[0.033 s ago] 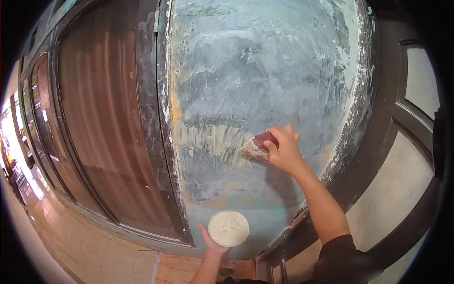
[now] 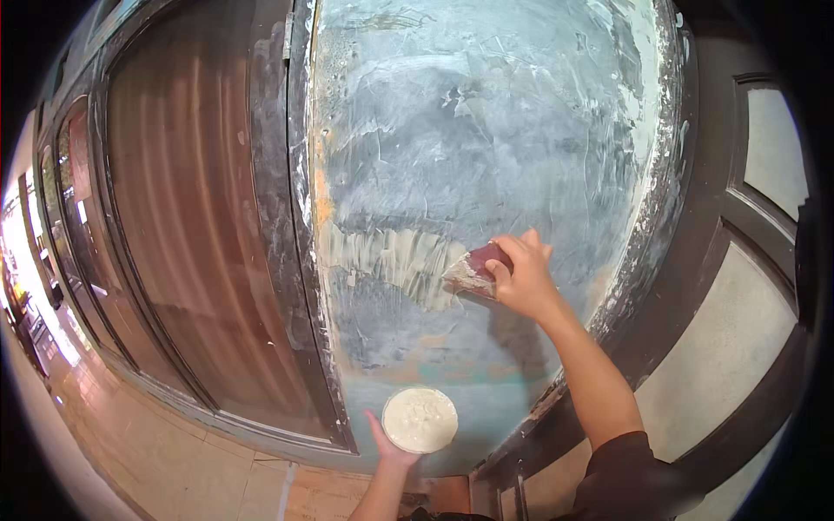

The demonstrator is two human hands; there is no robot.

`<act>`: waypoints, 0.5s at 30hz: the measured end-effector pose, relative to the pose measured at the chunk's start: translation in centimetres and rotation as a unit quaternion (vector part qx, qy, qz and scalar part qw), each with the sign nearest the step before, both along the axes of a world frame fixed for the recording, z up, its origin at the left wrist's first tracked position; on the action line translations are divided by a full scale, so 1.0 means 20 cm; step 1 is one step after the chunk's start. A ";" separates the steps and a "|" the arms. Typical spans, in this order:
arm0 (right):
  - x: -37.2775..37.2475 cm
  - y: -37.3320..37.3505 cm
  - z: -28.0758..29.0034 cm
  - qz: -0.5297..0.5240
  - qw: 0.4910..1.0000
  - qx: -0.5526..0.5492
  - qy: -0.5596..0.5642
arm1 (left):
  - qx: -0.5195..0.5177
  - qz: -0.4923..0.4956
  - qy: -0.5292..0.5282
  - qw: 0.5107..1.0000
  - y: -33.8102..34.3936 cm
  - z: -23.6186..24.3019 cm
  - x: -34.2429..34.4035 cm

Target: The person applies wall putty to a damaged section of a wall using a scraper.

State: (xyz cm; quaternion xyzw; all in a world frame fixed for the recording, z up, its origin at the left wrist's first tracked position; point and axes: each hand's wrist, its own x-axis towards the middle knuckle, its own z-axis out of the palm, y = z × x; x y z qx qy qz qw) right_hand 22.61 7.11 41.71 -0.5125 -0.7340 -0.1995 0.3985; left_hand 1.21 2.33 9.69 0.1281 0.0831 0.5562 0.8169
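no legible lettering or numbers

The scraper is maroon smeared with cream, the paste creamy white, the wall mottled blue-grey

**Right hand raised, left hand held low**

The right forearm was extended from the lower right toward the centre of the frame, slanted up and leftward. Just right of centre, the right fingers and thumb were bent into a pinch. At bottom centre, the left thumb was pointed upward, while the left fingers were mostly hidden. The left forearm was partly seen at the lower edge.
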 end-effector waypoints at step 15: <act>0.01 -0.28 -0.39 0.160 0.938 0.087 -0.296 | 0.005 0.012 -0.019 1.000 0.03 0.12 -0.11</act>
